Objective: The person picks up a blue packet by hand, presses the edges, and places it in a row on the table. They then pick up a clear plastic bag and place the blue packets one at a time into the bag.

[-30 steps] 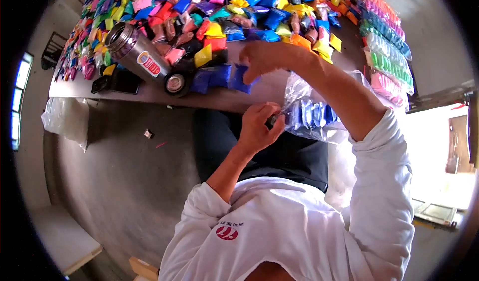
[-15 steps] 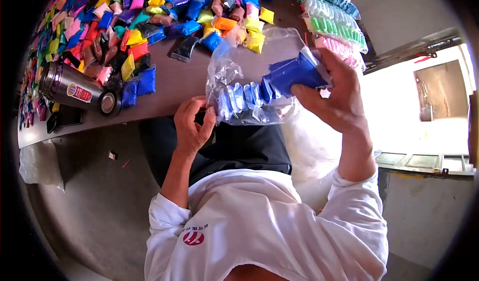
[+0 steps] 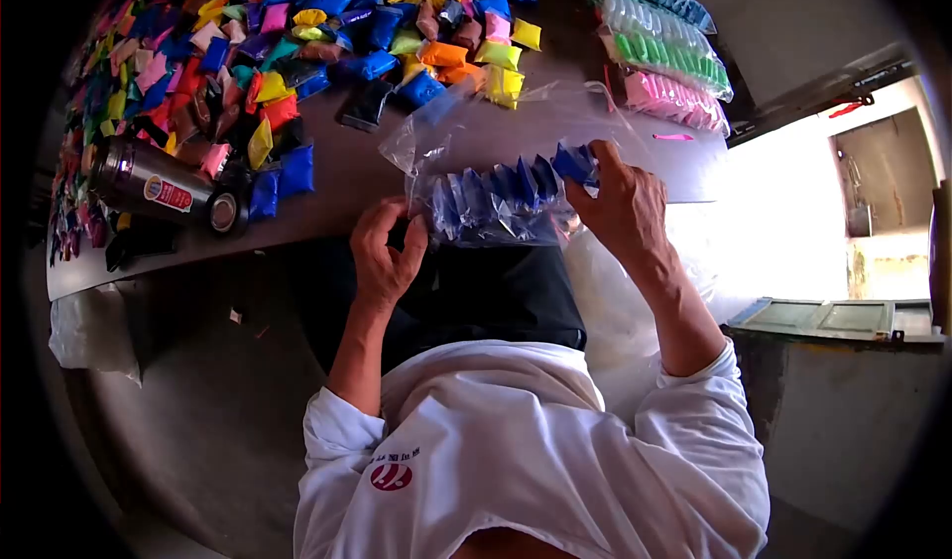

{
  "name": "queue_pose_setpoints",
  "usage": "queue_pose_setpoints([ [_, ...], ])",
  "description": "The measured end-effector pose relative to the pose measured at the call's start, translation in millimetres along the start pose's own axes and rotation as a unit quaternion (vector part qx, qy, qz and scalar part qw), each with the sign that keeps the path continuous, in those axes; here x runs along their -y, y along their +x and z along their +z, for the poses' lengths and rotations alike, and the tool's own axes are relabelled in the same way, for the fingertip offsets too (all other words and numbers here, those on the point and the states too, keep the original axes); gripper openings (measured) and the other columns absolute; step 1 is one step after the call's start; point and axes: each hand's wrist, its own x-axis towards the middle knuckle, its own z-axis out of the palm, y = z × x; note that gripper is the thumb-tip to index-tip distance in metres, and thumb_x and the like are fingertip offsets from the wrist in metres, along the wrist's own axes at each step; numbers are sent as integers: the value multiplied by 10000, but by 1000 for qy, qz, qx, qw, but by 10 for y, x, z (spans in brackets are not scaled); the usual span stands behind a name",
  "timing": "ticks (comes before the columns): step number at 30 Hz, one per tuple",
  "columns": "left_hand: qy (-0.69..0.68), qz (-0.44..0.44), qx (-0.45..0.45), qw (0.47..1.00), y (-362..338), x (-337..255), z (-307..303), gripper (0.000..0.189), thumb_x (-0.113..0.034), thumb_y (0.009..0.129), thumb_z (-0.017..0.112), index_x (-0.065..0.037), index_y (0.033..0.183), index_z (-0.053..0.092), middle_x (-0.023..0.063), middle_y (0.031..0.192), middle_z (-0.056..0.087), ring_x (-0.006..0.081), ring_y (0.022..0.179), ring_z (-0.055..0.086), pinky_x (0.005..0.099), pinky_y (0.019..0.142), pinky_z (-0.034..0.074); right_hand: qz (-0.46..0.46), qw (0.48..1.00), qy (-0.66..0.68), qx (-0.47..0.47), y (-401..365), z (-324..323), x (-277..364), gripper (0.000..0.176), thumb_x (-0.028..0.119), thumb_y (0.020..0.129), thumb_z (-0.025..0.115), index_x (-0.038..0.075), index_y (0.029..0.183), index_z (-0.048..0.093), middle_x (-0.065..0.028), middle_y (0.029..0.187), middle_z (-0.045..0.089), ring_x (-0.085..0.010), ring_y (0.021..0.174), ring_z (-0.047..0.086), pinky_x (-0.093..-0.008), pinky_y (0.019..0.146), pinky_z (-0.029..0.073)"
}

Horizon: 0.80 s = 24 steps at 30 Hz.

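Observation:
A clear plastic bag (image 3: pixel 506 230) lies at the table's front edge, above my lap. Inside it a row of flat blue packets (image 3: pixel 496 190) stands side by side, their faces turned left and right. My left hand (image 3: pixel 389 253) has its thumb and fingers closed on the left end of the bag. At the right end of the row, my right hand (image 3: pixel 627 202) pinches a blue packet (image 3: pixel 575 162) at the bag's mouth. The upper part of the bag spreads loosely over the tabletop.
A large heap of small colourful packets (image 3: pixel 297 53) covers the table's left and back. A metal flask (image 3: pixel 159 184) lies at the left among them. Filled bags of pink, green and blue packets (image 3: pixel 669 58) are stacked at the back right. A pink strip (image 3: pixel 672 137) lies nearby.
My right hand has moved down and left, bringing the blue packet from above the bag to the row's right end. My left hand has stayed at the bag's left end.

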Motion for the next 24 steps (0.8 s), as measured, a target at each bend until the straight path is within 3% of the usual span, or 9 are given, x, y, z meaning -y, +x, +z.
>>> queue_pose_setpoints([
  [5, -10, -9, 9, 1000, -7, -4, -3, 199, -205, 842, 595, -9, 866, 603, 118, 848, 631, 271, 783, 611, 349, 730, 482, 22, 994, -49, 92, 62, -42, 21, 353, 249, 757, 666, 33, 980, 499, -190, 729, 640, -351, 616, 624, -464, 578, 458],
  [7, 2, 9, 0, 1000, -6, -25, -7, 170, -166, 858, 574, 3, 858, 595, 96, 851, 616, 210, 778, 595, 305, 714, 460, -48, 983, -51, 167, 55, -68, -16, 358, 261, 773, 659, 22, 983, 494, -201, 734, 639, -345, 629, 626, -457, 583, 463],
  [10, 5, 18, 2, 1000, -1, -50, -21, 182, -175, 864, 575, 5, 863, 599, 102, 857, 619, 210, 781, 598, 305, 714, 463, -56, 975, 8, 214, 76, -251, 3, 343, 256, 802, 641, 25, 1012, 498, -184, 734, 642, -341, 658, 630, -453, 602, 462],
  [13, -23, -23, 0, 999, -12, -61, -4, 232, -226, 851, 588, 6, 850, 608, 128, 867, 638, 271, 809, 623, 354, 747, 488, -76, 978, 25, 193, 120, -329, -11, 320, 237, 835, 610, 35, 1057, 498, -162, 727, 642, -333, 675, 634, -454, 607, 460],
  [20, -2, -13, 5, 1000, 8, -84, -21, 228, -224, 849, 588, 4, 849, 608, 127, 865, 636, 259, 794, 619, 344, 740, 487, -85, 972, -41, 217, 190, -108, -128, 144, 178, 851, 560, 55, 926, 572, -158, 644, 600, -332, 630, 616, -441, 599, 478],
  [24, -3, -14, 8, 1000, 12, -95, -25, 219, -219, 849, 587, 0, 852, 607, 123, 863, 636, 254, 793, 620, 341, 732, 489, -84, 971, -24, 221, 204, -153, -94, 134, 176, 854, 562, 46, 877, 580, -162, 655, 607, -318, 604, 617, -417, 563, 479],
])
